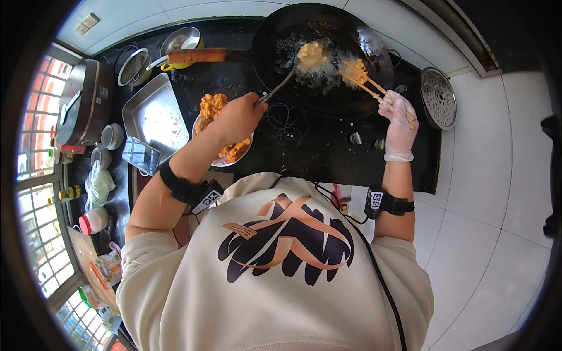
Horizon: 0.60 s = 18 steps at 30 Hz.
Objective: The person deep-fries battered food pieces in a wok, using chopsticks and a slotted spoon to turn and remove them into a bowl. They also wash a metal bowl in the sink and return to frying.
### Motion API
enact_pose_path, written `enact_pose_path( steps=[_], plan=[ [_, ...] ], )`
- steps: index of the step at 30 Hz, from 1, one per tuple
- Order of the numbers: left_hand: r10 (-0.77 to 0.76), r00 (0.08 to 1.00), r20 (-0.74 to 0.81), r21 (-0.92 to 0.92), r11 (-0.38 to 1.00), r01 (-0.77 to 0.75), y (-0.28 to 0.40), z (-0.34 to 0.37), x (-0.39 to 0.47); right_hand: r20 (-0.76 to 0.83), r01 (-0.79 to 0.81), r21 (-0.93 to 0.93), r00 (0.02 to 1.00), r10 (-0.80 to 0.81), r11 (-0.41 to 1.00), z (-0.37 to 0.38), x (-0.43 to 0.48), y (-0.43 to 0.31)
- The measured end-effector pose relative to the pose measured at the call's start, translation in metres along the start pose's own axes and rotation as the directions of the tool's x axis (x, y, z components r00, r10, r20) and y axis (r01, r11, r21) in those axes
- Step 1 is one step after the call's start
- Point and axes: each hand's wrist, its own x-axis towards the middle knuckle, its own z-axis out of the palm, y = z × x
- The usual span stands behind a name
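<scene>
My bare left hand (239, 117) grips the metal handle of a ladle or spatula (284, 81), whose head is over or in the bubbling oil of a black wok (316, 98). A pale battered piece (312, 56) lies at that head. My right hand (400, 118), in a clear plastic glove, holds a pair of wooden chopsticks (366, 85). Their tips reach a golden battered piece (360, 70) in the oil; whether they pinch it I cannot tell. Below my left forearm, partly hidden by it, a plate (227, 163) holds several browned fried pieces (214, 105).
The wok's wooden handle (197, 55) sticks out left. On the black counter (307, 162) are a metal tray (153, 116), a phone (141, 155), a yellow pot (180, 66) and a strainer or lidded pan (134, 68). A perforated steamer plate (438, 98) leans at the right wall.
</scene>
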Motion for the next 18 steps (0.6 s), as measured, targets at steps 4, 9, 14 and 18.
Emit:
enact_pose_path(
  steps=[4, 9, 14, 18],
  plan=[
    [-0.047, 0.998, 0.043, 0.117, 0.992, 0.042, -0.007, -0.003, -0.011, -0.073, -0.113, 0.162, 0.989, 0.126, 0.98, 0.014, 0.007, -0.001],
    [0.134, 0.985, -0.11, 0.25, 0.963, -0.103, -0.018, 0.005, -0.023, -0.083, -0.147, 0.282, 0.981, 0.177, 0.948, 0.032, 0.011, -0.013],
    [0.096, 0.99, -0.102, 0.382, 0.923, -0.05, -0.021, 0.01, -0.029, -0.093, -0.107, 0.262, 0.986, 0.136, 0.959, 0.041, -0.004, -0.022],
    [0.104, 0.991, -0.088, 0.397, 0.916, -0.061, -0.02, 0.009, -0.029, -0.184, -0.148, 0.31, 0.96, 0.212, 0.939, 0.039, -0.001, -0.02]
  ],
)
